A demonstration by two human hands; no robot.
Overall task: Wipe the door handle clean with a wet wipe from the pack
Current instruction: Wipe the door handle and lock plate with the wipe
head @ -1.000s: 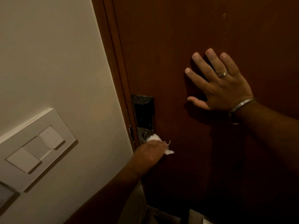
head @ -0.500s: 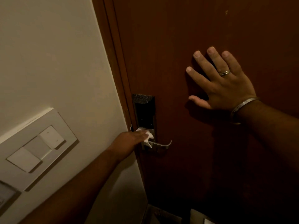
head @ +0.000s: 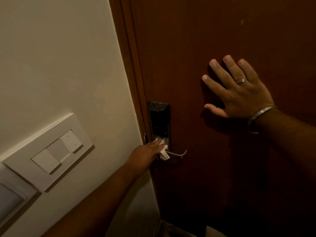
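Note:
A silver lever door handle (head: 177, 153) sticks out to the right from a black lock plate (head: 159, 120) on the dark brown door (head: 222, 40). My left hand (head: 147, 153) holds a crumpled white wet wipe (head: 163, 150) against the base of the handle, where the lever meets the plate. The free end of the lever shows bare to the right of the wipe. My right hand (head: 239, 93) lies flat on the door, fingers spread, up and to the right of the lock. The wipe pack is not in view.
A cream wall (head: 59, 65) fills the left side, with a white switch panel (head: 49, 151) low on it. The brown door frame (head: 130, 57) runs between wall and door. Dim floor items show at the bottom edge.
My left hand has slid with the wipe from the lever's outer end back to its base by the lock plate, uncovering the lever. My right hand has stayed flat on the door.

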